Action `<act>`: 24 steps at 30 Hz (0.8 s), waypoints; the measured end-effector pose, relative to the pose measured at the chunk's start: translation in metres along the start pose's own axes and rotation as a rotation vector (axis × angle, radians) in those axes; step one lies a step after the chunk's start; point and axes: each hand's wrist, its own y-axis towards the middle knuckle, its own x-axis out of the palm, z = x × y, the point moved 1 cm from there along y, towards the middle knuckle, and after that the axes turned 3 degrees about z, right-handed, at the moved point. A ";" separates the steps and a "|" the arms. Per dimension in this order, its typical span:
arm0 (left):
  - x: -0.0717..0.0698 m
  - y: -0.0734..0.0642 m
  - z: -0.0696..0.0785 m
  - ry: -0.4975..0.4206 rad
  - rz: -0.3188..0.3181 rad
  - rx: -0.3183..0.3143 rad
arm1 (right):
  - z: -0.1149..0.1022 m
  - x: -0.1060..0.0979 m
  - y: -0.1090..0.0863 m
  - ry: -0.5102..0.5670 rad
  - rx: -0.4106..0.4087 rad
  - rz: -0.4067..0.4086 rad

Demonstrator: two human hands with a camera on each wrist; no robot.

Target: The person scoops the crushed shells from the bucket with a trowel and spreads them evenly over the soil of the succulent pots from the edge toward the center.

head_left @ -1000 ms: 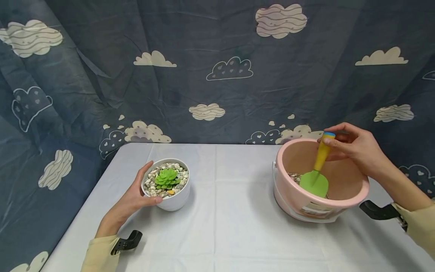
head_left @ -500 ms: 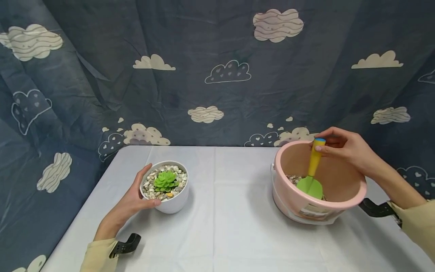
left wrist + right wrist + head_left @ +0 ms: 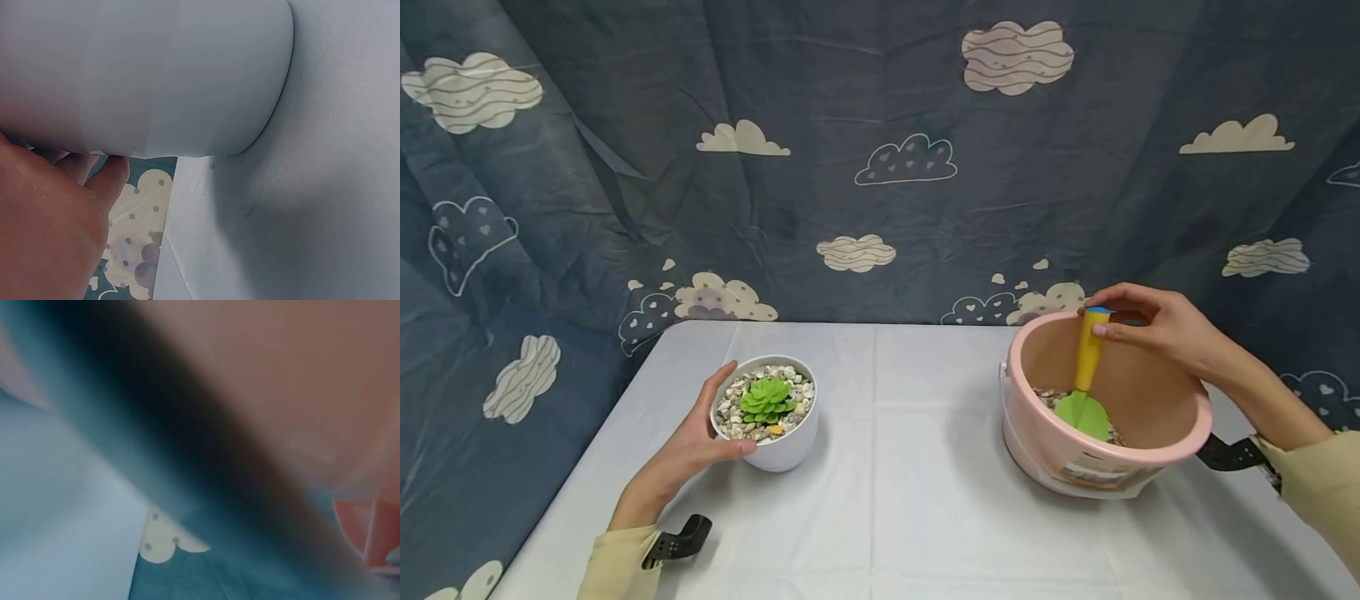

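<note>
On the left in the head view, my left hand [image 3: 681,450] holds a white flower pot [image 3: 786,454] by its near-left side, thumb at the front rim and fingers round the back. White pebbles [image 3: 802,390] and a green artificial succulent [image 3: 767,400] fill the pot. Its smooth side [image 3: 175,75] takes up the upper left wrist view. At the right, my right hand [image 3: 1168,329] pinches the yellow handle of a small trowel [image 3: 1087,354]. The green blade points down inside a pink bucket [image 3: 1037,450], over gravel [image 3: 1051,397] at the bottom.
White cloth covers the table [image 3: 917,467] between pot and bucket. A dark cloud-print curtain [image 3: 805,200] hangs behind and along the left. The bucket's white handle [image 3: 1067,482] hangs low in front. Blurred pink bucket wall [image 3: 300,387] fills much of the right wrist view.
My right hand and the trowel have moved left and slightly down within the bucket, and the trowel stands more upright. My left hand keeps its hold on the pot.
</note>
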 end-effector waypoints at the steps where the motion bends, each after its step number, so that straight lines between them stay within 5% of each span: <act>1: 0.000 0.000 0.000 -0.002 0.000 0.001 | 0.001 0.000 0.000 0.004 0.005 -0.007; 14: 0.001 -0.002 -0.002 0.000 -0.001 0.003 | 0.016 -0.003 0.009 0.022 0.052 -0.180; 24: -0.001 0.001 -0.001 0.000 -0.004 0.012 | 0.019 -0.003 0.006 0.048 0.080 -0.148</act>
